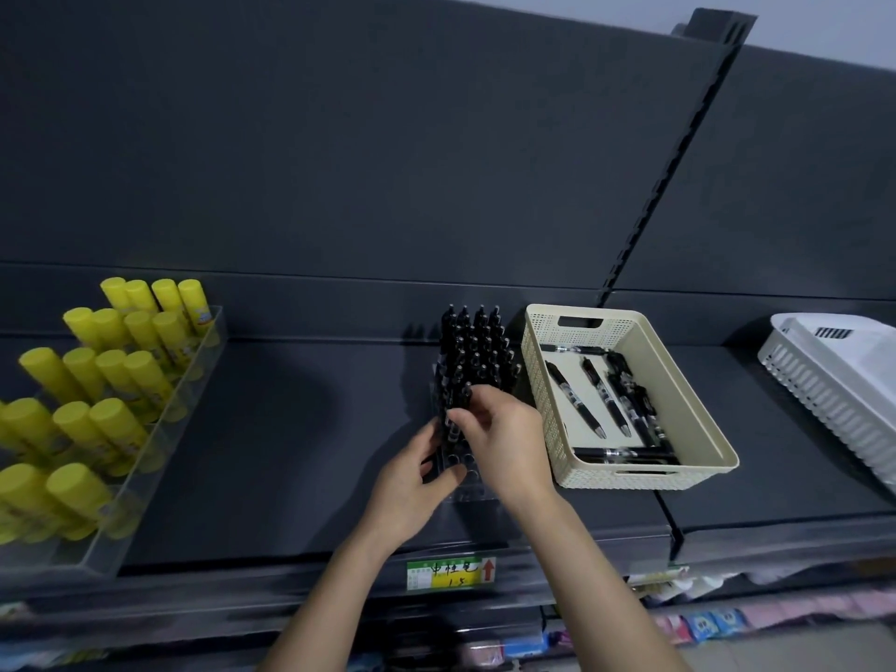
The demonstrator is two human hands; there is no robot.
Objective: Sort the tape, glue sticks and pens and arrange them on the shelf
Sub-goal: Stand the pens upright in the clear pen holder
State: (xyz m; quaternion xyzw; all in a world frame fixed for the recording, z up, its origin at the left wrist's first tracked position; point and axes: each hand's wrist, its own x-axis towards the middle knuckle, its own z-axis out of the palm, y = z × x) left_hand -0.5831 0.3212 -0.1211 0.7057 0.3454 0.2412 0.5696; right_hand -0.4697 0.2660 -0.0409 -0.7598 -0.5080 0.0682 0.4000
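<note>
A clear pen rack stands mid-shelf, its back rows filled with upright black pens and its front holes bare. My right hand pinches a black pen over the rack's front rows. On the rack's near left side, my left hand grips the holder. To the right, a beige basket holds several loose black pens. Yellow glue sticks stand in rows in a clear tray at the left. No tape is visible.
A white slatted basket sits at the far right of the dark shelf. A green and yellow price label hangs on the shelf's front edge. Packaged goods show on a lower shelf.
</note>
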